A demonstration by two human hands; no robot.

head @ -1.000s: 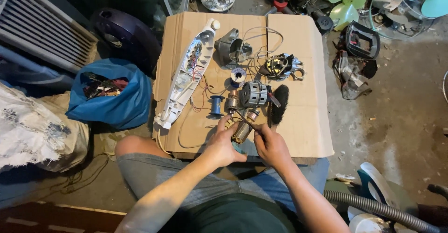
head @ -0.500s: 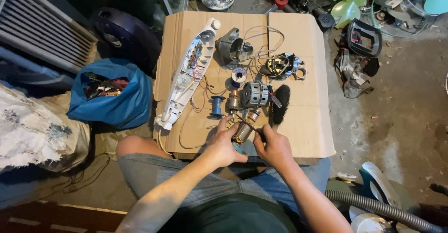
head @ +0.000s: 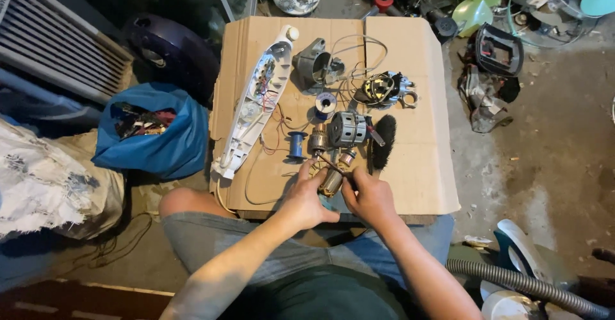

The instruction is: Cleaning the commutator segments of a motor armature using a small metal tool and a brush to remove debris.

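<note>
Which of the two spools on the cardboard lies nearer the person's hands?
The all-blue spool, just above the left hand. The other spool, silver-rimmed with a blue core, lies farther up the cardboard.

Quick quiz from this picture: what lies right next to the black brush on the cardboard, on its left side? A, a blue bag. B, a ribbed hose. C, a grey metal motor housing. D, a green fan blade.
C: the grey metal motor housing sits against the left side of the black brush on the cardboard, just beyond the left hand and right hand.
</note>
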